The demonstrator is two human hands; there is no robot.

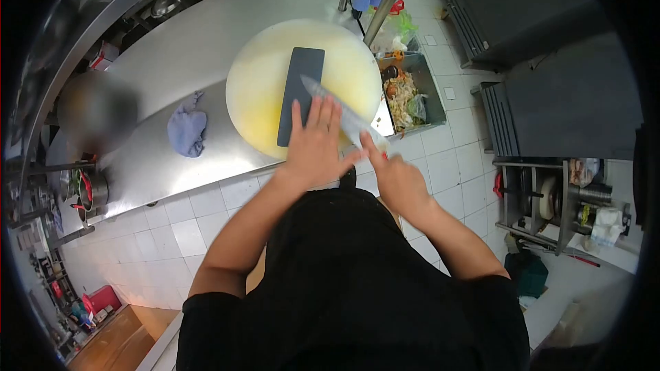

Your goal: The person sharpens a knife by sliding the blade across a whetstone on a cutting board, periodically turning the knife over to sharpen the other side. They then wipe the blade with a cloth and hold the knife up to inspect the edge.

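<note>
1. Knife (348,118) slants over the dark slab (298,82) on the round board (254,89), tip far left; the right hand (401,182) grips its handle.
2. Left hand (315,148), fingers extended, meets or nearly meets the blade.
3. Steady, shallow angle seems best, fingertips off the edge.

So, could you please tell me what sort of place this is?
Probably a commercial kitchen: it has a long steel counter, a large round cutting board and an open bin of food scraps.
</note>
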